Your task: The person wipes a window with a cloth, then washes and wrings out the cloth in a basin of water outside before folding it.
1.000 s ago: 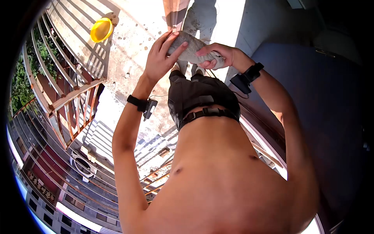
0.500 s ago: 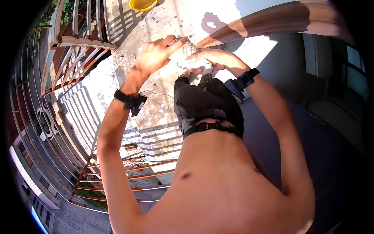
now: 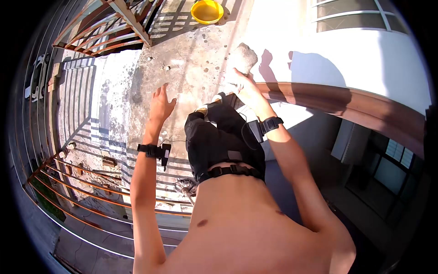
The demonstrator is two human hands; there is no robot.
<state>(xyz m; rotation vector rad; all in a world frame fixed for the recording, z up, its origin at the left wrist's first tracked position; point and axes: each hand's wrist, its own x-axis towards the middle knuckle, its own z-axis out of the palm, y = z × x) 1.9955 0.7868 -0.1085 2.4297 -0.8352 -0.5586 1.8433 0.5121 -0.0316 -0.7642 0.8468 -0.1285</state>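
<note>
My right hand [image 3: 247, 91] is closed around a crumpled, off-white cloth [image 3: 244, 57] with a rough, towel-like texture. The cloth bulges out beyond my fingers, above the sunlit floor near the wall. Glare washes out part of the grip. Away to the left, my left hand [image 3: 162, 105] hangs over the concrete with its fingers stretched out and nothing in it. A dark device is strapped to each wrist.
A yellow basin [image 3: 207, 12] rests on the stained concrete floor [image 3: 182, 59] ahead. Rusty metal railings [image 3: 91, 192] run along the left side. To the right are a brown sill [image 3: 315, 95], a white wall [image 3: 365, 50] and a barred window [image 3: 356, 16]. A grey stringy bundle [image 3: 186, 186] lies near my left side.
My left hand has come off the cloth and moved left and down. My right hand still holds the cloth, now farther out by the wall. The view has turned, bringing in more basin and window.
</note>
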